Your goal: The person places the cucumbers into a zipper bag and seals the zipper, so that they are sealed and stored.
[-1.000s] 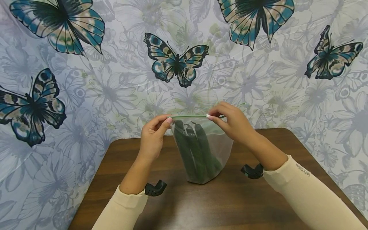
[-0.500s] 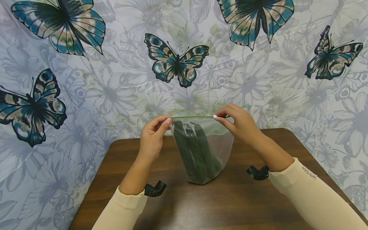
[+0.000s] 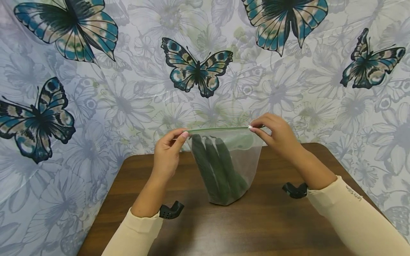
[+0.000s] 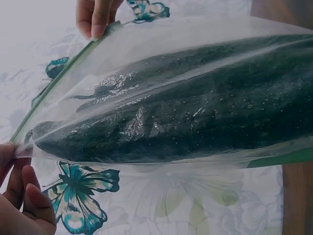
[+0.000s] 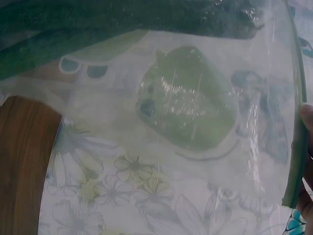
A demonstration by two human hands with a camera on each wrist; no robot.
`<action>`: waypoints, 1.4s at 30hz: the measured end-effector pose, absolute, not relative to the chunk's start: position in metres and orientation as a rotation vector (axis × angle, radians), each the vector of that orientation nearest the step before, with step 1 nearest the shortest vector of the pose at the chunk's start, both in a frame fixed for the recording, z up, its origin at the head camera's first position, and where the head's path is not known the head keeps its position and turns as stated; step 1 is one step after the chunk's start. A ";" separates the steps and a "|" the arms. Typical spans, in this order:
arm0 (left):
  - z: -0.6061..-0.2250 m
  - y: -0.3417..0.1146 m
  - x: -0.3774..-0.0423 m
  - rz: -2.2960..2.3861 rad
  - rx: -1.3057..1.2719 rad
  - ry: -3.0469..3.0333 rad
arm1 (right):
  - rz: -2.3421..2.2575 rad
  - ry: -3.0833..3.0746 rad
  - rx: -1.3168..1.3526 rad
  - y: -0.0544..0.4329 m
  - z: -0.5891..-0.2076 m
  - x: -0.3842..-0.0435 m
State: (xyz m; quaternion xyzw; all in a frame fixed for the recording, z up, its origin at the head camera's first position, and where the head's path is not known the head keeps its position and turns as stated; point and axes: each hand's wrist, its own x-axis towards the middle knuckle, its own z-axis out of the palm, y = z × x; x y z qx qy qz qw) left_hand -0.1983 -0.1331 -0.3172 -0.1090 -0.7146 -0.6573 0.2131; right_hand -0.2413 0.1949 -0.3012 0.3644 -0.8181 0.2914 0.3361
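Observation:
A clear zip bag (image 3: 248,163) stands on the table with several long dark green cucumbers (image 3: 221,170) inside, leaning toward its left side. Along its top runs a green zip strip (image 3: 217,128). My left hand (image 3: 166,153) pinches the strip's left corner between thumb and fingers. At the right end, my right hand (image 3: 282,137) pinches a small white slider (image 3: 250,127) on the strip. Up close in the left wrist view, the cucumbers (image 4: 195,107) look bumpy under the film. A pale green print (image 5: 190,103) shows on the bag in the right wrist view.
The brown wooden table (image 3: 243,231) has rounded far corners. Behind it hangs a pale floral cloth (image 3: 128,106) printed with butterflies. A black camera mount (image 3: 172,209) sits on the left wrist and another mount (image 3: 294,190) on the right.
My right hand has moved right along the green strip with the white slider. My left hand has shifted slightly left at the corner, and the bag's top is stretched flatter.

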 end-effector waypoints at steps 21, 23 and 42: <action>-0.319 -0.135 -0.199 -2.043 -0.446 -1.807 | 0.754 -2.118 0.807 0.220 -0.310 -0.245; -0.320 -0.135 -0.199 -2.052 -0.449 -1.787 | 0.745 -2.119 0.777 0.222 -0.310 -0.244; -0.307 -0.140 -0.223 -2.053 -0.260 -1.950 | 1.636 -2.191 0.789 0.210 -0.312 -0.272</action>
